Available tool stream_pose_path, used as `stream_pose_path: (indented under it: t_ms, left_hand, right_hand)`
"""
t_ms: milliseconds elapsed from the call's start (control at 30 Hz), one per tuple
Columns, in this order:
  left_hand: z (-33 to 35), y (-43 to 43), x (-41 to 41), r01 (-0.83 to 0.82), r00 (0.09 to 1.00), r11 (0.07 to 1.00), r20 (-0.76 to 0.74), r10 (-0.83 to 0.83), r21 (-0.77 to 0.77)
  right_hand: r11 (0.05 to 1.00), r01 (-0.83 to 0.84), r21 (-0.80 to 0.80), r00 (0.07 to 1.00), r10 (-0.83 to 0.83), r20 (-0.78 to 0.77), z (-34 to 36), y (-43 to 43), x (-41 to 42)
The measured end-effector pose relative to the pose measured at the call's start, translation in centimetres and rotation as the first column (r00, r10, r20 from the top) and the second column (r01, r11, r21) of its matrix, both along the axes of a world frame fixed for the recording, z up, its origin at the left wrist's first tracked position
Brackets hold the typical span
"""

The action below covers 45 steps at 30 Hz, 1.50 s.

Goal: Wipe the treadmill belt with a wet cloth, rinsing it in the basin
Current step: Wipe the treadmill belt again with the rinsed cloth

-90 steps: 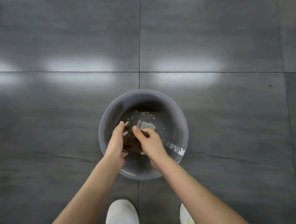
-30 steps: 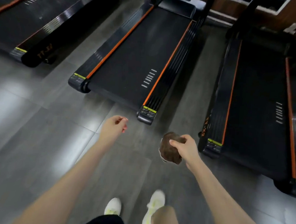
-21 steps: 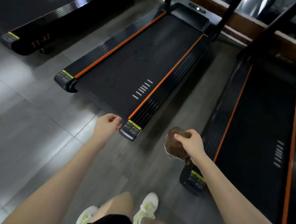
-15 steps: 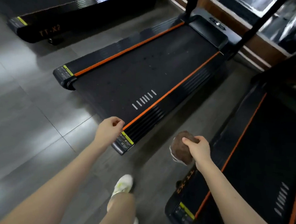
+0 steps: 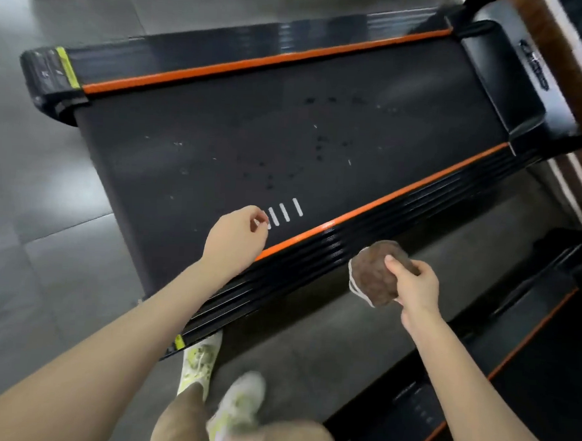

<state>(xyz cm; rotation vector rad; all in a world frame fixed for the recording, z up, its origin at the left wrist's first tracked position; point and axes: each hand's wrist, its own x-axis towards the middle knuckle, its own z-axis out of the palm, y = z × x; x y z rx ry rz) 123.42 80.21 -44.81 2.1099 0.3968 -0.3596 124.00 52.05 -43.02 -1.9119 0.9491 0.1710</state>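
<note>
The cloth (image 5: 369, 279), brown, wadded into a ball and showing a pale hem on its lower left, is held clear of every surface. The right hand (image 5: 415, 287) grips it, thumb across the top and fingers curled round the far side. The cloth hangs over the strip of floor (image 5: 309, 340) between two machines, just beside the ribbed black side rail (image 5: 314, 256) of the nearer one and apart from it.

The treadmill belt (image 5: 219, 147) lies beyond that rail, between two orange stripes. It carries scattered dark spots (image 5: 319, 148) near its middle and a row of white marks (image 5: 285, 211) near its near edge. The left hand (image 5: 234, 237) hovers over the belt next to those marks, fingers loosely curled and holding nothing. A second treadmill (image 5: 530, 354) fills the lower right, and the person's pale shoes (image 5: 199, 361) stand on the floor by the first machine's rear corner. The basin is out of view.

Step in hand, as judged: the approach, with the cloth carried to the belt and wiping not yet begun. The next move calls for bringing the right hand across the side rail, spreading or flattening the wad against the belt, and pressing it in strokes over the spotted area. The left hand is free to brace on the rail.
</note>
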Motion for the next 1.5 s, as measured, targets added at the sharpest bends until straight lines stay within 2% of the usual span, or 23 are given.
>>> stream_pose_path:
  t_ms: [167, 400, 500, 567, 633, 700, 767, 800, 867, 933, 1033, 1133, 1200, 1267, 1333, 1400, 1433, 1500]
  left_hand:
    - [-6.6, -4.9, 7.9, -0.013, 0.999, 0.999, -0.03, 0.015, 0.053]
    - [-15.0, -15.2, 18.7, -0.154, 0.988, 0.986, -0.012, 0.155, 0.072]
    - [-18.1, -20.9, 23.4, -0.18, 0.984, 0.981, 0.019, 0.179, 0.076]
    - [-20.2, -24.6, 26.2, -0.198, 0.98, 0.978, 0.035, 0.196, 0.065]
    - [-22.0, -27.7, 28.3, -0.22, 0.975, 0.973, 0.053, 0.217, 0.067]
    - [-23.8, -30.4, 30.2, -0.214, 0.975, 0.973, 0.072, 0.209, 0.084]
    - [-25.6, -32.6, 31.9, -0.187, 0.98, 0.976, 0.089, 0.178, 0.106]
    - [-26.4, -33.5, 32.8, -0.163, 0.982, 0.979, 0.113, 0.15, 0.121]
    - [-28.2, -35.1, 34.7, -0.099, 0.981, 0.978, 0.183, 0.065, 0.182]
    - [-29.8, -36.7, 36.5, -0.048, 0.975, 0.966, 0.22, -0.009, 0.252]
    - [-31.3, -39.0, 39.2, 0.026, 0.972, 0.946, 0.212, -0.099, 0.323]
    - [-32.4, -41.2, 41.6, 0.056, 0.959, 0.91, 0.23, -0.163, 0.41]
    - [-33.3, -42.6, 43.5, -0.023, 0.953, 0.902, 0.282, -0.11, 0.431]
    - [-33.9, -43.7, 45.4, -0.14, 0.945, 0.89, 0.326, -0.01, 0.435]
    - [-34.3, -45.2, 47.3, -0.22, 0.935, 0.861, 0.351, 0.052, 0.458]
    - [-34.8, -47.3, 48.9, -0.235, 0.936, 0.839, 0.347, 0.059, 0.491]
    - [-35.0, -48.5, 49.6, -0.235, 0.938, 0.832, 0.343, 0.058, 0.502]
    - [-35.5, -51.0, 51.0, -0.229, 0.938, 0.82, 0.344, 0.041, 0.524]
  right_hand:
    - [0.997, -0.06, -0.053, 0.998, 0.061, 0.023, -5.5, -5.1, 11.4]
    - [0.979, -0.186, -0.089, 0.982, 0.187, 0.004, -13.6, -14.4, 27.8]
    - [0.933, -0.283, -0.223, 0.956, 0.293, 0.015, -16.8, -18.7, 34.2]
    - [0.827, -0.359, -0.434, 0.919, 0.395, -0.007, -18.5, -21.2, 38.0]
    - [0.642, -0.42, -0.641, 0.865, 0.497, -0.069, -20.1, -23.4, 41.4]
    - [0.442, -0.567, -0.695, 0.748, 0.629, -0.211, -22.6, -25.1, 44.4]
    - [0.272, -0.714, -0.645, 0.612, 0.69, -0.387, -25.5, -26.7, 46.5]
    - [0.246, -0.735, -0.632, 0.59, 0.691, -0.418, -26.8, -27.5, 47.3]
    - [0.287, -0.732, -0.618, 0.6, 0.701, -0.385, -29.0, -28.7, 48.9]
    - [0.3, -0.78, -0.55, 0.557, 0.733, -0.39, -30.7, -30.1, 50.4]
    - [0.162, -0.881, -0.444, 0.389, 0.782, -0.488, -33.1, -31.6, 51.9]
    - [0.027, -0.862, -0.506, 0.308, 0.82, -0.482, -35.3, -32.3, 52.0]
    - [0.017, -0.799, -0.601, 0.316, 0.862, -0.396, -36.3, -32.8, 51.9]
    - [0.05, -0.741, -0.669, 0.255, 0.944, -0.212, -36.7, -33.4, 51.9]
    - [0.146, -0.738, -0.659, 0.203, 0.979, -0.011, -36.3, -34.7, 52.9]
    - [0.256, -0.754, -0.605, 0.23, 0.965, 0.123, -35.1, -37.4, 55.1]
    - [0.289, -0.731, -0.618, 0.246, 0.956, 0.157, -34.2, -39.1, 56.5]
    - [0.28, -0.678, -0.679, 0.265, 0.955, 0.13, -32.5, -43.5, 60.1]
